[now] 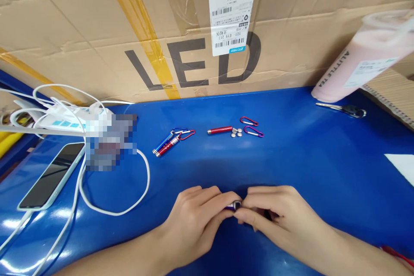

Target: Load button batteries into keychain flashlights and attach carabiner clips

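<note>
My left hand (200, 215) is closed around a small purple penlight tube (232, 205), whose dark end shows between thumb and forefinger. Thumb and forefinger of my right hand (278, 211) pinch together right at that end; what lies between them is hidden. Beyond the hands on the blue table (181, 177) lies a red penlight tube (220, 130), with several button cells (236, 133) by its right end. A red carabiner (249, 121) and a purple carabiner (253, 132) are beside them. Further left, a blue penlight (163, 142) and a red penlight (167, 145) have carabiners attached.
A large cardboard box (97, 30) stands along the back. At left are a power strip (71, 118), white cables (147, 172) and a phone (53, 177). A pink drink cup (359, 60), a key (346, 109) and white paper (403, 166) are at right.
</note>
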`<state>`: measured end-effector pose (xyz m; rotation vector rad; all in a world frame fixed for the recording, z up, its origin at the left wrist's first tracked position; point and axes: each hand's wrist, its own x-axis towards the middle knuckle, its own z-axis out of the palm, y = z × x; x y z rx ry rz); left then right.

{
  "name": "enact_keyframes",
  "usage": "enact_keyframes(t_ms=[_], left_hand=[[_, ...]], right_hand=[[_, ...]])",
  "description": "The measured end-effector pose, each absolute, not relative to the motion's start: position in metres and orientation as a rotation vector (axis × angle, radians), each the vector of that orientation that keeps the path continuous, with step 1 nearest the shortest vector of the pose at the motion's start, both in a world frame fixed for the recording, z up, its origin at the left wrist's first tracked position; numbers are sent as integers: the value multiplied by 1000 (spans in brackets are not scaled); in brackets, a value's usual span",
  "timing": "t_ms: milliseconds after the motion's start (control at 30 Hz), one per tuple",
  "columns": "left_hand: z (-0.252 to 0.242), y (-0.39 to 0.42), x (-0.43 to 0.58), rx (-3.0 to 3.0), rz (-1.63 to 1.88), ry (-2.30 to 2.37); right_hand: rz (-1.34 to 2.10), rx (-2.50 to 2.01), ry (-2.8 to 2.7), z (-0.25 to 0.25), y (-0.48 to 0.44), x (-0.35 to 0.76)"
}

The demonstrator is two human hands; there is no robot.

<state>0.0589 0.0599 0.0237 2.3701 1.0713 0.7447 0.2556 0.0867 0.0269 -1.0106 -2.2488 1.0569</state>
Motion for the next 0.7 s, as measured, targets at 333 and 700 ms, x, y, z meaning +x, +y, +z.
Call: enact_keyframes(t_ms=[333,700], left_hand=[[23,61,60,2248,835,1106],[24,60,60,2131,811,1134]], right_hand=[[557,-790,-2108,26,91,260],[524,-801,-2142,24,93,263]])
